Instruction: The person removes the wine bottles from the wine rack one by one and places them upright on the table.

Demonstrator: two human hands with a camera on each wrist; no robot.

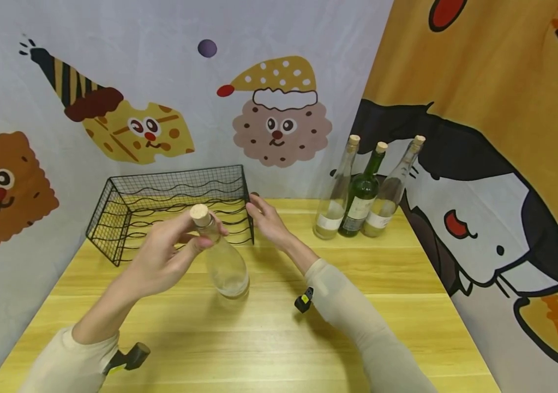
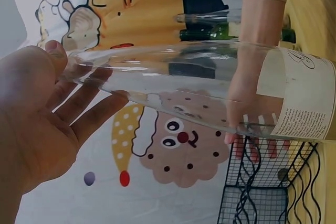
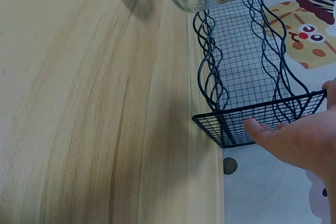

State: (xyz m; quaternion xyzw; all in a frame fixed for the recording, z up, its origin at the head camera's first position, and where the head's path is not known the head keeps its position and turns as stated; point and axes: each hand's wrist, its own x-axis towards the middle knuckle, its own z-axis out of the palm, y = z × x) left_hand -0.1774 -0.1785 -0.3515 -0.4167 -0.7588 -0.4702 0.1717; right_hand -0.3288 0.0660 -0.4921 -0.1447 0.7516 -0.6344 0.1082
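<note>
My left hand (image 1: 168,254) grips a clear glass bottle (image 1: 227,267) by its neck, just under the cork (image 1: 199,214). The bottle is tilted, and in the right wrist view its base hangs off the table, apart from its shadow. A pale label (image 2: 307,95) wraps its lower part. Beyond it stands a black wire rack (image 1: 112,240) with wavy rods. My right hand (image 1: 269,221) is at the rack's right end, its fingers extended along the mesh side (image 3: 231,124); in the right wrist view the thumb lies against that mesh.
Right of the rack, three corked bottles stand close together near the back of the wooden table (image 1: 279,327): a clear one (image 1: 333,204), a green one (image 1: 363,191) and another clear one (image 1: 390,194). A printed cloth (image 1: 171,33) hangs behind.
</note>
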